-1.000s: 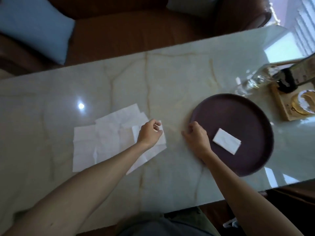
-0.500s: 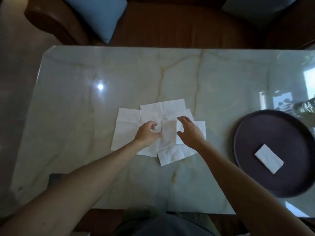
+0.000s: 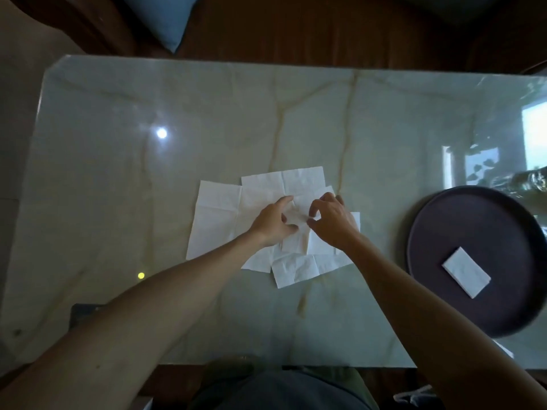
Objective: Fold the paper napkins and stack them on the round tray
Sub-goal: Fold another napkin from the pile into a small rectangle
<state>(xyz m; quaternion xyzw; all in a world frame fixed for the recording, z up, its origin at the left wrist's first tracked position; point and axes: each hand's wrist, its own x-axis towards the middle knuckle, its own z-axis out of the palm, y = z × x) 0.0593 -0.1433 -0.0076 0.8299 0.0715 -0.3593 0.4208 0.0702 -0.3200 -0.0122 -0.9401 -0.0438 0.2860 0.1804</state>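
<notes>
I see the fingers (image 3: 318, 204) of the right hand (image 3: 333, 223) curled, the thumb and forefinger pinching a raised bit of the top napkin (image 3: 296, 232) near the middle of the pile. The left hand (image 3: 272, 223) lies just beside it, its fingers bent and loosely spread, tips pressing down on the same sheet; I cannot tell whether it grips the paper or only holds it flat. Both hands sit over the loose napkins (image 3: 219, 214), several white unfolded sheets overlapping on the pale marbled surface (image 3: 118, 173). The creases in the sheets show as faint lines. I can read no printing on any of them.

Well to the right lies the round tray (image 3: 438, 232), dark, partly cut off by the picture's edge. One folded napkin (image 3: 466, 272) rests on it, a small white rectangle turned at a slant, apart from the tray's rim.

Beyond the tray, at the right edge, something of clear glass (image 3: 529, 180) shows, too blurred to name. Past the far edge of the surface stands a brown sofa (image 3: 296, 31) with a blue cushion (image 3: 161, 16).
</notes>
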